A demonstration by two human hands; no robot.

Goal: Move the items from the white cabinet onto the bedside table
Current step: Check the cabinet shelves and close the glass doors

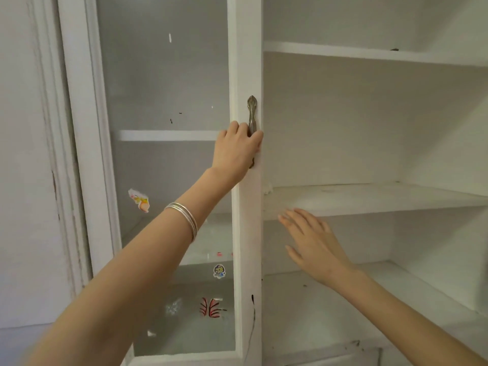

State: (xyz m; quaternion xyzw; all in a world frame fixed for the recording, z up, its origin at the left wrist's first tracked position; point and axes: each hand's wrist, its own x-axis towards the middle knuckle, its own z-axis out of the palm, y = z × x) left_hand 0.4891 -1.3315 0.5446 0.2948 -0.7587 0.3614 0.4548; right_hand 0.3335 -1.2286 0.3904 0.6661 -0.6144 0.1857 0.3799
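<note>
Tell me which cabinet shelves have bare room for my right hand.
The middle shelf, just above the right hand, looks bare from the door edge to the back wall. The lower shelf beneath also looks clear. The left hand is wrapped on the door handle.

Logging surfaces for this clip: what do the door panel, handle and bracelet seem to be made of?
Door panel: seems to be frosted glass, since a shelf shows hazily through it. Handle: looks like tarnished metal, dull grey-brown with a sheen. Bracelet: probably polished silver-toned metal; it glints brightly in thin bands.
</note>
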